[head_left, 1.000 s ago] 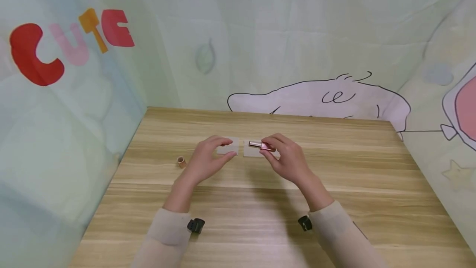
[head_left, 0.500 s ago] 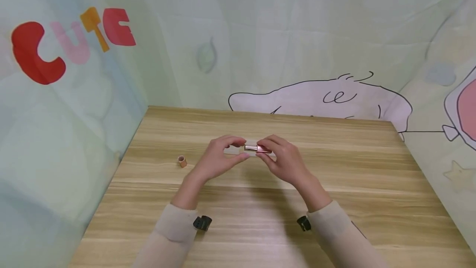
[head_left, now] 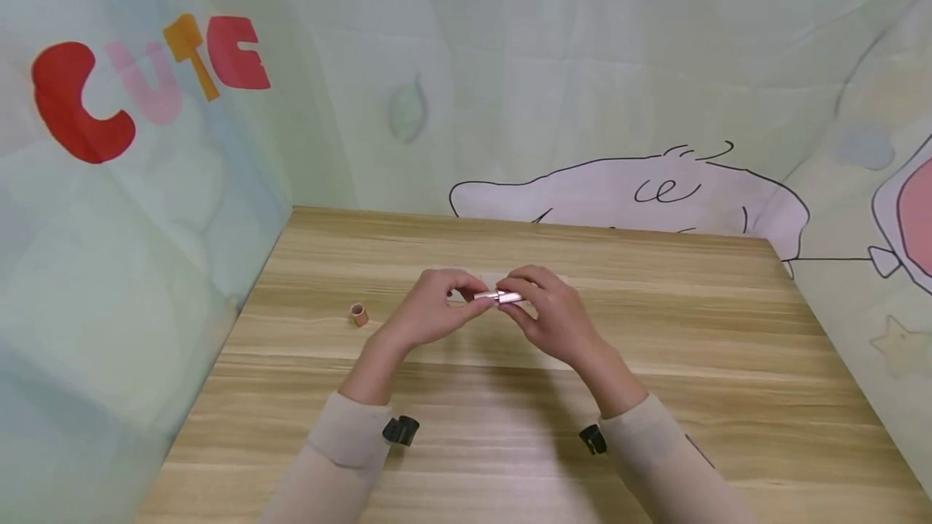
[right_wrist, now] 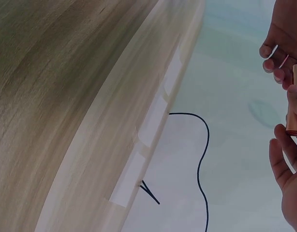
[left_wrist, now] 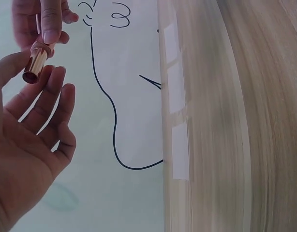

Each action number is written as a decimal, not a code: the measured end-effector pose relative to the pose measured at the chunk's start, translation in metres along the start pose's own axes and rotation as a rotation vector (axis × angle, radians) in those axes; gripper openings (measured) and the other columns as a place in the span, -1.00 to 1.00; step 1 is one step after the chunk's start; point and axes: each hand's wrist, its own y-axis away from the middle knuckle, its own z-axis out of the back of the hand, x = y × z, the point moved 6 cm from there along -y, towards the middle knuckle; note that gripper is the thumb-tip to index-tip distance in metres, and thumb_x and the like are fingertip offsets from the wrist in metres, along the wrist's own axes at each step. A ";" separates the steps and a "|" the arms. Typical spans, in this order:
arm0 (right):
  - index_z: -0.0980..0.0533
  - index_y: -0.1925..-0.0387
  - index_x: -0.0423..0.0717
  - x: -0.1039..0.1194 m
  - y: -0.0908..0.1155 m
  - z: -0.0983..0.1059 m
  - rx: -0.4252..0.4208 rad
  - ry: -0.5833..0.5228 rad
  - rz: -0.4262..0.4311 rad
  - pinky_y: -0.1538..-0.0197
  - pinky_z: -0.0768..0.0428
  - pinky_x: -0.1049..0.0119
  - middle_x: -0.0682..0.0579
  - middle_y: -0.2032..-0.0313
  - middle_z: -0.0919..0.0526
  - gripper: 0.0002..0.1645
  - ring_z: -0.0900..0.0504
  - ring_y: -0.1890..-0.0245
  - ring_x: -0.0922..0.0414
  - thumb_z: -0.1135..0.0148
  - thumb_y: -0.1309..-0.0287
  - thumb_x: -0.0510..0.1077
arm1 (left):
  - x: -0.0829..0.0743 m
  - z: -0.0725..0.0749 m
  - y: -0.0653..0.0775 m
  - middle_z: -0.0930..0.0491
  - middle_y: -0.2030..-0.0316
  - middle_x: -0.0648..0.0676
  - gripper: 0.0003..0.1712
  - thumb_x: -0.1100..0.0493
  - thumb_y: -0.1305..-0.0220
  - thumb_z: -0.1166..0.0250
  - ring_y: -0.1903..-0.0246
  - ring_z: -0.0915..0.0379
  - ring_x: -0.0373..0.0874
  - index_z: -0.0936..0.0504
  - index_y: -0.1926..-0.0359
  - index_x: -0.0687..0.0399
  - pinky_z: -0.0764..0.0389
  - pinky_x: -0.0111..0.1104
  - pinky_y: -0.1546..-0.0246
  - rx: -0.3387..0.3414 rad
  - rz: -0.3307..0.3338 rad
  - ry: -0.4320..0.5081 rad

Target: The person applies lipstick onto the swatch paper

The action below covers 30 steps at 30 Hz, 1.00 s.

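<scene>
One copper-coloured cap (head_left: 359, 314) sits mouth-up on the table (head_left: 451, 427), well left of the lipstick tube (head_left: 511, 297), a spot that keeps it out of the fingers' way. Left hand (head_left: 429, 312) pinches the tube's left end between thumb and fingertips. White cards (left_wrist: 180, 145) lie flat beyond the tube. Right hand (head_left: 551, 312) pinches its right end; this two-ended hold, above the table, probably steadies it against twisting.

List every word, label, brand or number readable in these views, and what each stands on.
"CUTE": large coloured letters on the left wall.
Metallic tube: nothing readable; any print would be too small.
Copper-coloured cylinder on the table: nothing readable.
White rectangles on the table: nothing readable.
</scene>
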 end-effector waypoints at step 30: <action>-0.57 0.22 0.02 -0.006 0.001 -0.009 0.161 -0.333 -0.155 0.36 -0.53 0.36 0.22 0.38 -0.52 -0.83 -0.45 0.41 0.28 -0.32 -0.11 -0.13 | -0.004 0.000 0.006 -0.59 0.44 -0.24 -0.93 0.07 -0.13 -0.37 0.36 -0.49 -0.28 -0.70 0.34 -0.11 -0.53 -0.37 0.24 -0.021 -0.143 -0.047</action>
